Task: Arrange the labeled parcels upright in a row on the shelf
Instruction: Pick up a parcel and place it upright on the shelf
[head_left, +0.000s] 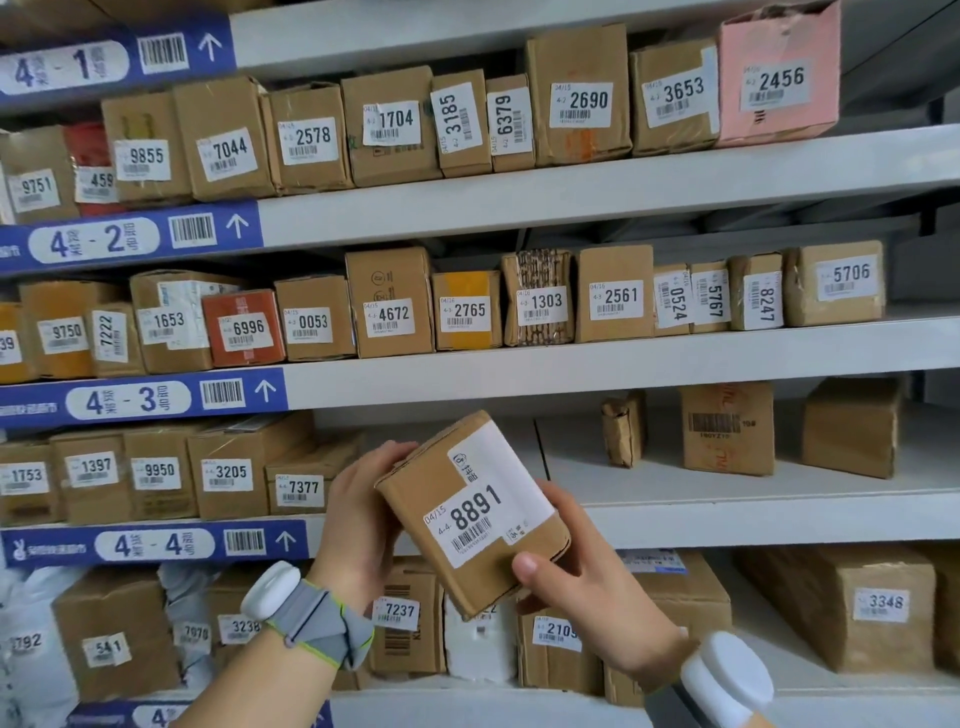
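A brown cardboard parcel (470, 512) with a white label reading 8891 is held tilted in the air in front of the shelf marked 4-4 (753, 514). My left hand (358, 525) grips its left side. My right hand (576, 561) holds its lower right corner, thumb on the front face. On shelf 4-4, a row of labeled parcels stands at the left, ending with parcel 7377 (301, 486). To the right of that row the shelf board is bare up to three unlabeled-side boxes (727, 428) at the back right.
Shelves 4-1, 4-2 (571, 200) and 4-3 (571, 364) above carry full rows of labeled boxes. The shelf below holds more parcels, such as 7237 (397, 610) and 3348 (883, 603). Both wrists wear white devices on straps.
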